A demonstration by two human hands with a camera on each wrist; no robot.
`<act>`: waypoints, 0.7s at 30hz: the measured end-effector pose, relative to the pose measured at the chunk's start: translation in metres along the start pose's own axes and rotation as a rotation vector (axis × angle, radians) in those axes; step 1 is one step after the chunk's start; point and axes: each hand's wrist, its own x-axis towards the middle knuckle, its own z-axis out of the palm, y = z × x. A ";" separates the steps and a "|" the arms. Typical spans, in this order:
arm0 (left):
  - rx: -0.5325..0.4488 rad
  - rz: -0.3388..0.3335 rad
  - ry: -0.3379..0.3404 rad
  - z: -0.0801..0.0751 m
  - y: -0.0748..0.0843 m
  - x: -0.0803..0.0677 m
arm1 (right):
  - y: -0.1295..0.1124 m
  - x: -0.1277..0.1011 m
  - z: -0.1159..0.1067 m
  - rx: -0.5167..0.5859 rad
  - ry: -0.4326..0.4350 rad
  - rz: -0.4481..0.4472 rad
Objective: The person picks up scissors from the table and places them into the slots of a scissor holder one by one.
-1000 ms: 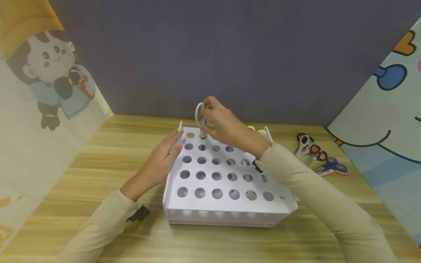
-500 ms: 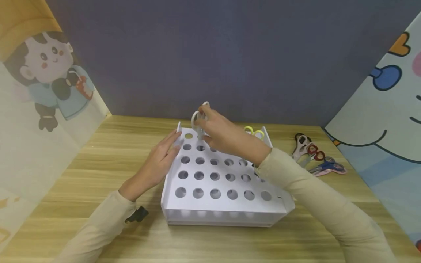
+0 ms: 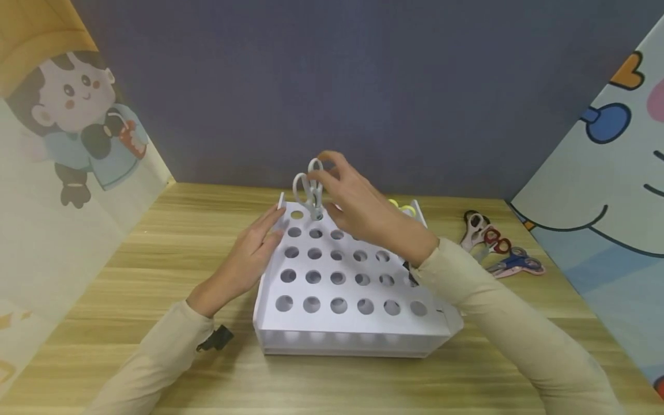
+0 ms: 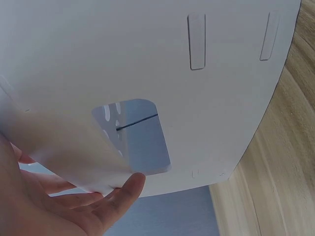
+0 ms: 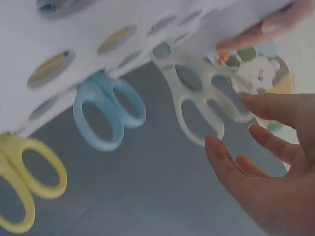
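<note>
White scissors [image 3: 309, 187] stand upright in a back-row hole of the white perforated rack [image 3: 353, 331], long axis near vertical, handle loops up and blades down inside the hole. The right hand [image 3: 358, 204] hangs just beside the loops with fingers [image 5: 224, 164] loosely spread and gripping nothing, while the left hand [image 3: 249, 256] lies flat with straight fingers against the rack's left wall. Yellow scissors [image 3: 402, 206] stand at the rack's far right corner, more scissors [image 3: 498, 251] lie on the desk [image 3: 171, 242] well to the right, and bare wood surrounds the rack on the left and front.
</note>
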 end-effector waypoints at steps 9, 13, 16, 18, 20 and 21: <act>0.012 0.011 -0.006 0.000 0.000 0.001 | 0.010 -0.035 -0.034 0.019 0.033 0.118; 0.005 0.007 -0.007 0.001 0.001 0.002 | 0.007 -0.053 -0.052 0.003 0.025 0.154; 0.000 -0.001 -0.002 0.001 0.000 0.002 | 0.006 -0.060 -0.063 -0.015 0.023 0.158; 0.002 -0.001 0.004 0.001 0.000 0.002 | 0.007 -0.065 -0.068 -0.022 0.028 0.160; 0.004 0.003 0.008 0.001 -0.001 0.002 | 0.011 -0.071 -0.070 -0.023 0.047 0.167; 0.003 0.006 0.010 0.001 -0.001 0.001 | 0.013 -0.074 -0.071 -0.021 0.059 0.171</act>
